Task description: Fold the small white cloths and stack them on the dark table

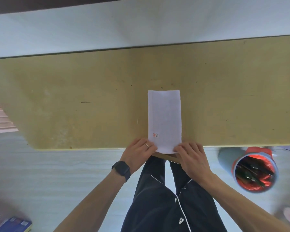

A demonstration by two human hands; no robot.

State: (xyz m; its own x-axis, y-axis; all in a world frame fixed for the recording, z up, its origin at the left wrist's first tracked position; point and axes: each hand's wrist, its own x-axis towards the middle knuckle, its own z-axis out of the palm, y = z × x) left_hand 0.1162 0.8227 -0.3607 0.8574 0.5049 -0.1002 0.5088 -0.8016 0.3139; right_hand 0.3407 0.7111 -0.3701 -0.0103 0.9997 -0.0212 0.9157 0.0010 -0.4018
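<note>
A white cloth (164, 118), folded into a long narrow strip, lies flat on the olive-brown table (74, 97) and runs away from me, with a small red label near its near left corner. Its near end hangs just over the table's front edge. My left hand (137, 153), with a ring and a dark watch on the wrist, pinches the near left corner. My right hand (191, 156) pinches the near right corner. No other cloths are in view.
A bin (254, 171) lined with a red bag stands on the pale floor to my right, below the table's front edge. A blue book (15, 225) lies at the bottom left. A white wall runs behind the table's far edge.
</note>
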